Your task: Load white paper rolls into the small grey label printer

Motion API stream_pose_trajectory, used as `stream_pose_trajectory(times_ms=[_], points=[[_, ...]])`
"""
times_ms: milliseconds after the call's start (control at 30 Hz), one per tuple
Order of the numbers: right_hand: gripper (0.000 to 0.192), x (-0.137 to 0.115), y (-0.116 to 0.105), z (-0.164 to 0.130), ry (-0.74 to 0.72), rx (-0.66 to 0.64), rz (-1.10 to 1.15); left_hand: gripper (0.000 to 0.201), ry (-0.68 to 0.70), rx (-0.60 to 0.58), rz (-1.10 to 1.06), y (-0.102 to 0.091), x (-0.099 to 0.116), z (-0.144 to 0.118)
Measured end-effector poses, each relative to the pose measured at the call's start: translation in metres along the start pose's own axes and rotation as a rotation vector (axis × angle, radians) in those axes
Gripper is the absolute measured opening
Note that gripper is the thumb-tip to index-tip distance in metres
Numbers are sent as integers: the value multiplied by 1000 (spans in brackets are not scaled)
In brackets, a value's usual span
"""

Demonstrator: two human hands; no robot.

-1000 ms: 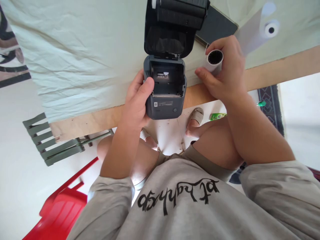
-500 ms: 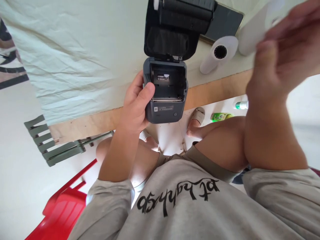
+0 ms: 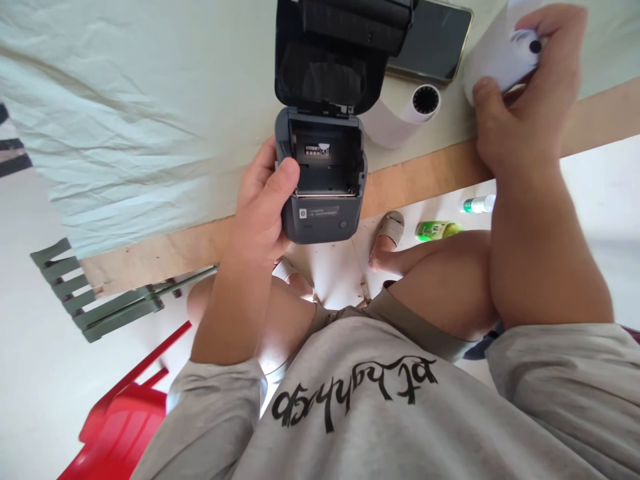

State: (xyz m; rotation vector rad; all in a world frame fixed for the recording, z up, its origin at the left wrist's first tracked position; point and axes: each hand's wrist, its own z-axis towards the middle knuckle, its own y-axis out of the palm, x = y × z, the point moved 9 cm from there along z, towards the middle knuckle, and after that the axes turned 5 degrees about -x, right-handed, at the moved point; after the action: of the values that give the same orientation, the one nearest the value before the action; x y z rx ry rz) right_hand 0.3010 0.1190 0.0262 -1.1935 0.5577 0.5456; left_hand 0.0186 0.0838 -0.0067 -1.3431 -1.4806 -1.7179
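My left hand (image 3: 263, 203) grips the left side of a dark grey label printer (image 3: 323, 220), its thumb on the rim of the paper bay. The printer's black lid (image 3: 325, 73) is swung fully back, and no roll lies in the bay. Over at the right, my right hand (image 3: 535, 100) has its thumb and fingers around a white paper roll (image 3: 493, 63) on the table. Between the two hands lies another paper roll (image 3: 425, 100) with a black core and a loose strip of paper trailing left.
A dark-screened phone (image 3: 435, 40) lies behind the rolls, partly covered by the printer lid. Pale green cloth (image 3: 150, 120) covers the table, whose wooden edge (image 3: 415, 180) runs along the front. A red plastic chair (image 3: 125, 420) stands at lower left; a green package (image 3: 433, 231) is on the floor.
My right hand has come down and closed around the right-hand paper roll. The printer stays in my left hand, its lid still up; the view has shifted slightly.
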Motion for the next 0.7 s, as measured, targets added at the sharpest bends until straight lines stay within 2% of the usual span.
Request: stream_pose_trajectory(times_ms=[67,133,233,300,400,567,700], points=[[51,-8,-8,-3,-80,64,61,33,7,4,8,0,0,0],[55,-10,-13,-7,-72,96,301,32,27,8,9,1,0,0],[41,-3,2,-13,200,-8,792,33,57,19,6,0,0,0],[28,-12,18,-22,363,-131,979,33,62,19,-1,-1,-1,0],[23,-42,34,-41,446,-288,1078,33,49,8,-20,-3,-2,0],[51,-91,59,-76,403,-536,1243,31,52,-22,-28,-2,-1,0],[50,-99,73,-87,431,-593,1357,31,50,-16,-11,-2,-1,0]])
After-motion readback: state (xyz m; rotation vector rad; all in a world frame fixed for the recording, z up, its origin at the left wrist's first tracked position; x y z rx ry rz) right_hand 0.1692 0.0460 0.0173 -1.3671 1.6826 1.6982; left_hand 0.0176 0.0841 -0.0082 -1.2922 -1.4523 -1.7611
